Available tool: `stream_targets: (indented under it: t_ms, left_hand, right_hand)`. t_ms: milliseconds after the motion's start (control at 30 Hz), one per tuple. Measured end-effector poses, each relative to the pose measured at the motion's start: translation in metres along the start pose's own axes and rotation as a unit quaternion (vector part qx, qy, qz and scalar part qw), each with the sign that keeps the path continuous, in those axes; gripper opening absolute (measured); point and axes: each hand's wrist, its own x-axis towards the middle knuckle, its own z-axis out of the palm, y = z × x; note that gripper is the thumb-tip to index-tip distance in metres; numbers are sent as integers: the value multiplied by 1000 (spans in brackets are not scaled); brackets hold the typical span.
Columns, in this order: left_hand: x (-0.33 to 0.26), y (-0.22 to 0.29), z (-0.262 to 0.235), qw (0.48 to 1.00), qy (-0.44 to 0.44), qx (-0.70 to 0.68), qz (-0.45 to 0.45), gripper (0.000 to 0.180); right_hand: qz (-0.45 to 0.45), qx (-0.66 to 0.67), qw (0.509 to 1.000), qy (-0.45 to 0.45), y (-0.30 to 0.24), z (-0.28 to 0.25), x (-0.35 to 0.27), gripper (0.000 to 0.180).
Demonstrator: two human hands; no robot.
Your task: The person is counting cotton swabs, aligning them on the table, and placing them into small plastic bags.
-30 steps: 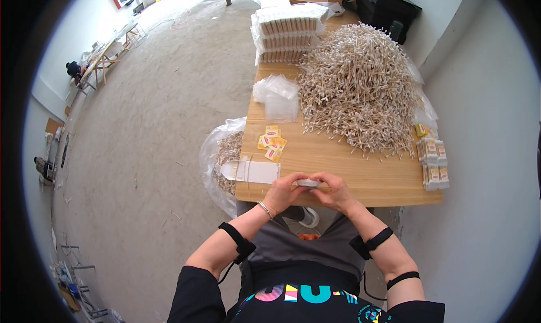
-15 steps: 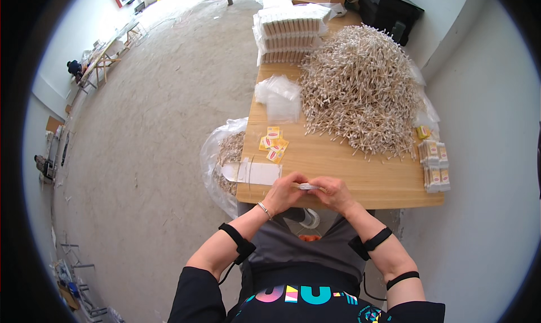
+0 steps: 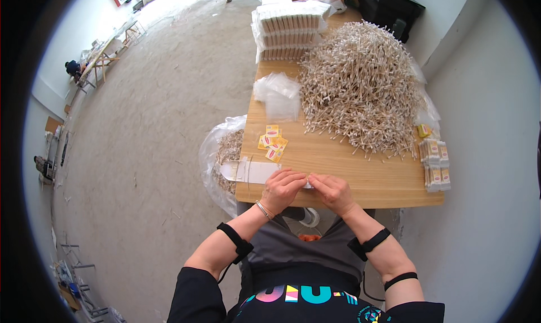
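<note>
Close to the table's near edge, my left hand (image 3: 281, 189) and my right hand (image 3: 333, 192) meet with fingertips almost touching. Both are closed on a small whitish plastic packet (image 3: 308, 185), mostly covered by the fingers; its contents cannot be made out. A white card strip (image 3: 264, 172) with bands around its left part lies beside my left hand. Several yellow-and-white cards (image 3: 273, 141) are scattered beyond it. Farther back lie flat clear plastic bags (image 3: 282, 104). A large heap of cotton swabs (image 3: 360, 89) covers the table's far right.
Stacked packs of swabs (image 3: 288, 33) stand at the far left of the wooden table (image 3: 372, 182). Small filled packets (image 3: 435, 168) sit at the right edge, near the wall (image 3: 490, 171). A clear sack of swabs (image 3: 211, 165) stands on the floor left of the table.
My fingers have drawn together over the packet, covering more of it. The left hand has turned more palm-down, its fingers now lying across the packet and the strip's right end.
</note>
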Motion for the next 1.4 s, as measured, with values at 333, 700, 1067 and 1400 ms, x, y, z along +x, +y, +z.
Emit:
stream_targets:
  t_ms: [333,700,1067,1400]
  left_hand:
    - [2,4,-7,993,-7,88,75,22]
    - [-1,11,0,972,-2,-159,-174,15]
    - [-8,6,9,902,-29,-282,-325,10]
    - [-7,6,7,906,-59,-293,-300,13]
  right_hand:
    - [-67,-143,987,15,-6,-2,2,31]
    - [177,162,971,-13,-8,-3,6,19]
    - [257,237,937,-16,-12,-5,15,14]
    - [219,254,941,-39,-5,2,15,14]
